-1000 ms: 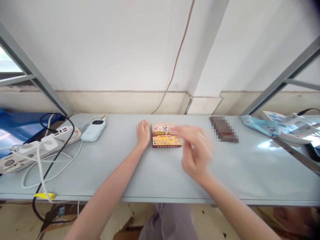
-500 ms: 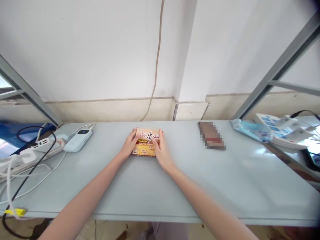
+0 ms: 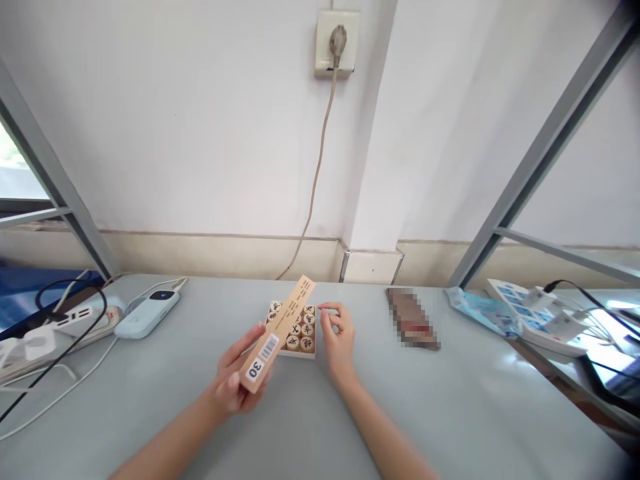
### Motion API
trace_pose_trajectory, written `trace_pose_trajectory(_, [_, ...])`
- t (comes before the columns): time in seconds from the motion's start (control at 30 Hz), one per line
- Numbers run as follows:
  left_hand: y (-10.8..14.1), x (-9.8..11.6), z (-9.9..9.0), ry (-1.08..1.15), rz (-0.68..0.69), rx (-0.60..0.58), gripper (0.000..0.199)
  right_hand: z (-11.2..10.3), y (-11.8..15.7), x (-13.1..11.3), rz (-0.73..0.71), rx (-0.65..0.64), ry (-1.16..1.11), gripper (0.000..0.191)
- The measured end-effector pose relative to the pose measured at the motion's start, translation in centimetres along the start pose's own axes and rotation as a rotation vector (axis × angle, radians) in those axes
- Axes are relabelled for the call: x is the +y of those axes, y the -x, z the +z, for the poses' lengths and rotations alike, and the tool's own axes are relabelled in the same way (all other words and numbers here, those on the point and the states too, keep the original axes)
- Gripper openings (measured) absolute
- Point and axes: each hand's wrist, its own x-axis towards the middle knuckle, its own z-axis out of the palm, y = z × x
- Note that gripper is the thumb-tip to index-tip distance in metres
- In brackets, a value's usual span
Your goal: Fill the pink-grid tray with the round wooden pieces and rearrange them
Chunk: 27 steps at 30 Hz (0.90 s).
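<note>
Head view: grey tabletop (image 3: 300,427) before white wall (image 3: 225,133), left grip (image 3: 227,387) tight on tan carton (image 3: 279,332), right grip (image 3: 340,341) loosely apart.

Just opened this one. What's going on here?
A person's left hand holds a tan box cover at a slant, barcode and "30" showing. Partly behind it, a white tray of round Chinese chess pieces lies on the table. The right hand, loosely curled, is beside the tray; contact is unclear.
</note>
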Motion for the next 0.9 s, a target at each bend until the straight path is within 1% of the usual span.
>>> trace_pose_trajectory(0.03, [-0.5,-0.2,0.0,-0.027,0.216,0.042,0.054,-0.1,-0.2,0.1,0.0,0.007,0.006,0.035])
trace_pose_trajectory(0.07, [-1.2,-0.3,0.0,-0.073,0.405,0.069,0.061,-0.2,-0.3,0.2,-0.002,0.017,0.006,0.034])
trace_pose_trajectory(0.1, [-2.1,-0.4,0.0,-0.174,0.514,0.03,0.063,-0.3,-0.5,0.4,-0.006,0.024,0.004,0.033])
trace_pose_trajectory(0.13, [-3.2,-0.6,0.0,-0.301,0.567,0.006,0.057,-0.3,-0.6,0.6,-0.009,0.028,0.004,0.031])
trace_pose_trajectory(0.17, [-4.1,-0.9,-0.1,-0.409,0.593,0.013,0.05,-0.3,-0.8,0.9,-0.01,0.032,0.005,0.029])
trace_pose_trajectory(0.23, [-5.7,-2.0,-0.3,-0.578,0.577,-0.02,0.043,-0.3,-1.1,1.5,-0.005,0.033,0.011,0.025])
trace_pose_trajectory(0.3, [-6.5,-3.8,-0.8,-0.705,0.473,-0.073,0.044,-0.3,-1.4,2.3,0.011,0.023,0.017,0.023])
trace_pose_trajectory(0.4, [-6.4,-6.8,-1.8,-0.868,0.265,-0.137,0.05,-0.2,-1.7,3.4,0.018,-0.027,0.027,0.02])
trace_pose_trajectory(0.47, [-5.9,-8.6,-2.2,-0.965,0.13,-0.252,0.055,-0.2,-1.6,3.8,-0.003,-0.086,0.038,0.02])
trace_pose_trajectory(0.53, [-5.3,-9.8,-2.4,-1.018,0.063,-0.411,0.056,0.0,-1.5,3.9,-0.036,-0.157,0.066,0.02])
trace_pose_trajectory(0.57, [-5.1,-10.2,-2.3,-1.028,0.05,-0.491,0.052,0.1,-1.4,3.9,-0.05,-0.192,0.09,0.019])
trace_pose_trajectory(0.6, [-4.9,-10.4,-2.2,-1.032,0.041,-0.542,0.047,0.1,-1.4,3.9,-0.057,-0.229,0.12,0.018])
trace_pose_trajectory(0.63, [-4.8,-10.3,-2.0,-1.038,0.029,-0.549,0.043,0.2,-1.3,3.8,-0.056,-0.267,0.158,0.017])
trace_pose_trajectory(0.7, [-4.8,-9.8,-1.5,-1.027,0.035,-0.494,0.045,0.2,-1.3,3.6,-0.034,-0.306,0.242,0.016])
trace_pose_trajectory(0.73, [-4.7,-9.4,-1.2,-1.001,0.05,-0.473,0.046,0.1,-1.3,3.6,-0.016,-0.283,0.282,0.017])
trace_pose_trajectory(0.8, [-4.6,-8.4,-0.5,-0.911,0.078,-0.465,0.04,-0.1,-1.4,3.7,0.03,-0.175,0.33,0.024])
trace_pose_trajectory(0.87, [-4.5,-7.6,0.3,-0.797,0.061,-0.476,0.034,-0.4,-1.6,4.0,0.084,-0.083,0.316,0.033])
trace_pose_trajectory(0.9, [-4.5,-7.5,0.7,-0.741,0.034,-0.484,0.032,-0.5,-1.6,4.2,0.112,-0.071,0.292,0.036])
